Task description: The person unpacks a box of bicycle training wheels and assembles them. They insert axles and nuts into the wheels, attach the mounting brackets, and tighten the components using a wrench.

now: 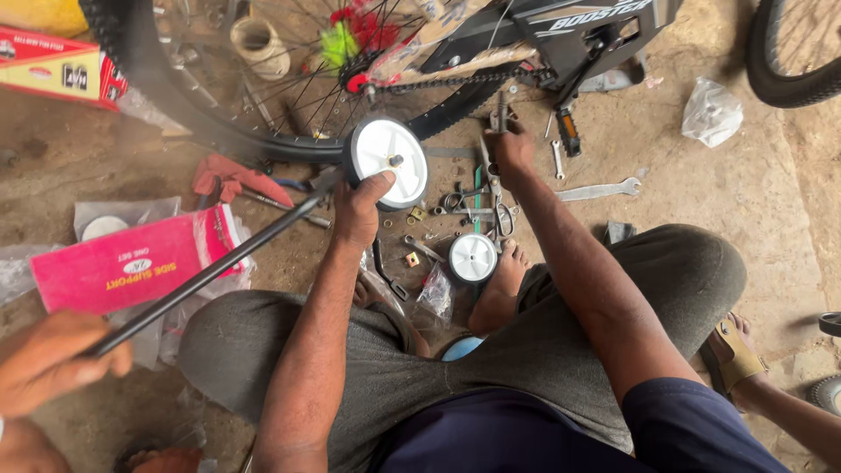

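Training wheel, white with a black tyre, sits just beside the bicycle's rear wheel, far from me at the middle. Left of it, another person's hand holds a long black rod over a pink box. My left hand grips the training wheel's near edge. A second white wheel lies by my foot. My right hand seems closed on a small tool, though I cannot tell for sure. A spanner lies to the right.
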